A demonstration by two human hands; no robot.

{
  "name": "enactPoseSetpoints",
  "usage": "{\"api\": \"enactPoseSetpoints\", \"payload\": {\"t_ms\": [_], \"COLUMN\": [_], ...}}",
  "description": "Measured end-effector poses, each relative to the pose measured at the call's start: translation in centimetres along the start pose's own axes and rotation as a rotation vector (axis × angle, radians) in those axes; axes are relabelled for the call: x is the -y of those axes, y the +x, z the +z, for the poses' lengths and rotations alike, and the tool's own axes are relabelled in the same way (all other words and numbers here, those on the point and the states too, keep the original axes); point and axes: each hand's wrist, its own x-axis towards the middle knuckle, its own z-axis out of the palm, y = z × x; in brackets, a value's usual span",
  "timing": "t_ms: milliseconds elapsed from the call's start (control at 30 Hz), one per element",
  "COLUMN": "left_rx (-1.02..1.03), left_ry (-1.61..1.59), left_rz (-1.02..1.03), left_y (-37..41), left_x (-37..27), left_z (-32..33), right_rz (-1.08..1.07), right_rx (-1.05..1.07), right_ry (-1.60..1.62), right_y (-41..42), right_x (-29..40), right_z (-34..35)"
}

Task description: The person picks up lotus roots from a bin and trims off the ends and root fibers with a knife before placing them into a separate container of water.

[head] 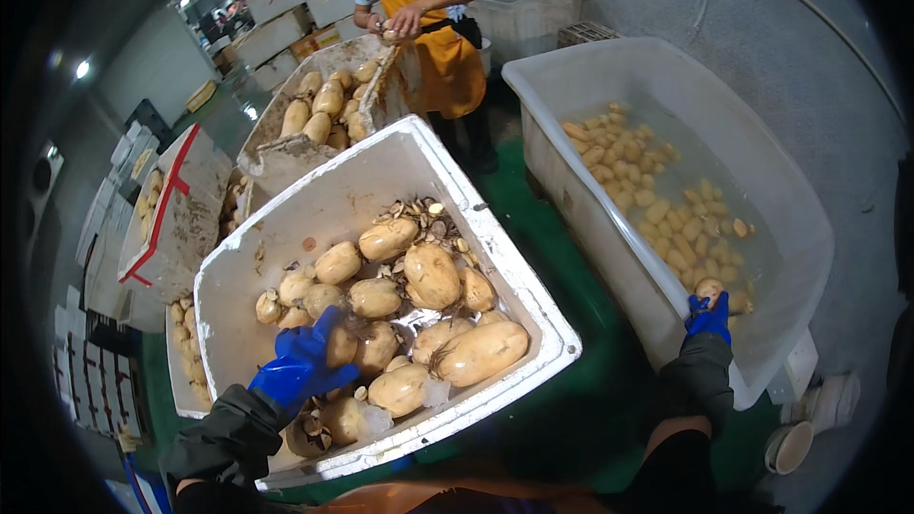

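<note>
Several lotus root segments (432, 275), with peel scraps and some ice among them, lie in a white foam box (493, 243) before me. My left hand (303, 364), in a blue rubber glove, is in this box with its fingers spread beside a root segment; whether it grips that one I cannot tell. At the right, my right hand (708, 318), gloved in blue too, holds a lotus root piece (709, 290) over the near rim of a large plastic tub (600, 189). Many pale root pieces (643, 196) lie in the tub's cloudy water.
Behind the foam box, a co-worker in a yellow apron (446, 71) handles a root at another full box (268, 150). Red-taped foam boxes (171, 228) stand at the left. White bowls (789, 446) sit on the floor at the lower right.
</note>
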Motion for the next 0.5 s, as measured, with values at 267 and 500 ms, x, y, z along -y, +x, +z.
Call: {"api": "enactPoseSetpoints", "payload": {"t_ms": [267, 500], "left_rx": [-0.071, -0.022], "left_ry": [-0.355, -0.602], "left_rz": [-0.095, -0.153], "left_y": [-0.6, -0.8], "left_x": [0.0, 1.7], "left_z": [-0.2, -1.3], "right_rz": [-0.028, -0.244], "right_rx": [0.219, 0.414], "right_ry": [-0.002, 0.002], "right_y": [1.9, -15.8], "right_x": [3.7, 20.8], "right_z": [-0.7, 12.6]}}
